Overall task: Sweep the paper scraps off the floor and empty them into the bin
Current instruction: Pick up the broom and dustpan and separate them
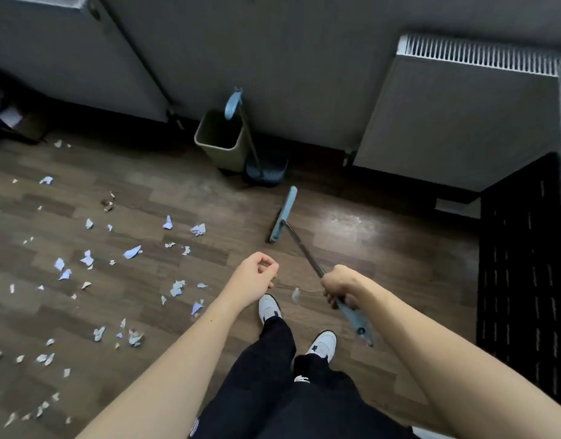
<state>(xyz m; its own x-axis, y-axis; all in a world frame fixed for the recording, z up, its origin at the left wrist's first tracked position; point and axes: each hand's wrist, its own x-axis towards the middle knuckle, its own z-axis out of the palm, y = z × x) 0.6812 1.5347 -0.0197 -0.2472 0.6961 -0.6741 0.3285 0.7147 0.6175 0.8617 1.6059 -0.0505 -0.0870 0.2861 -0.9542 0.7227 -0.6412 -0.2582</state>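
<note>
Several torn paper scraps [133, 251] lie scattered over the wooden floor on the left half of the view. My right hand [337, 285] grips the handle of a blue broom [284, 214], whose head rests on the floor ahead of me, right of the scraps. My left hand [255, 275] hangs in front of me with its fingers loosely curled and nothing in it. A beige bin [220, 142] stands open against the far wall. A blue long-handled dustpan [263, 171] stands upright right beside the bin, its handle leaning on the wall.
A white radiator [456, 122] sits on the wall at right, a second panel at far left. A black mat [523, 274] covers the floor at the right edge. My two white shoes [269, 307] stand on the wood near one lone scrap.
</note>
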